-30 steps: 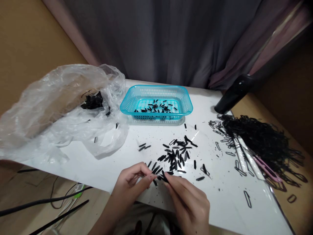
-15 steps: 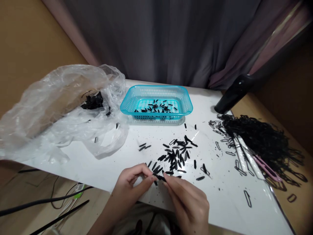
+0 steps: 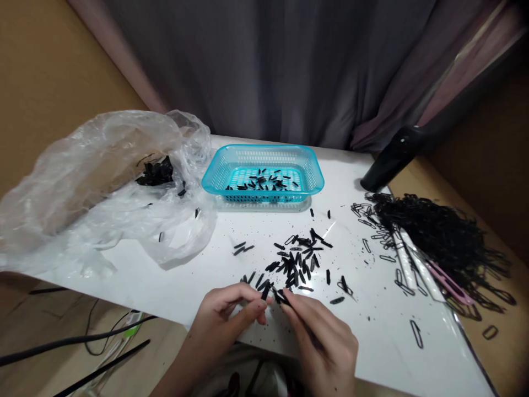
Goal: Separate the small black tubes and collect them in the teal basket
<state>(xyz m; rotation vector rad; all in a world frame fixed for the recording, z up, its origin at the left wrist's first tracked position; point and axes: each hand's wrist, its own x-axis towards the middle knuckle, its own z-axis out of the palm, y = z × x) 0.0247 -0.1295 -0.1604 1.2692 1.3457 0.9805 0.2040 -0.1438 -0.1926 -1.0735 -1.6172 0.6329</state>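
My left hand (image 3: 231, 311) is closed in a pinch on a small black strip-like piece (image 3: 265, 291) that points upward from the fingertips. Close beside it, my right hand (image 3: 324, 333) pinches another short black piece (image 3: 281, 296) between thumb and forefinger. A narrow gap separates the two sets of fingertips. Just beyond them lies a loose heap of similar black pieces (image 3: 294, 267) on the white tabletop (image 3: 198, 298). Farther back, a blue plastic basket (image 3: 264, 193) has several black pieces scattered over its bottom.
A crumpled clear plastic bag (image 3: 119, 220) with black material inside covers the left side. On the right are a tangled heap of thin black loops (image 3: 433, 231), a pink-handled tool (image 3: 452, 282) and a dark cylindrical object (image 3: 384, 162). Cables (image 3: 74, 336) hang below the left edge.
My fingertips have moved apart. Before, they met at one dark piece; now each hand has its own black piece, with a gap between. The right hand shifted slightly right.
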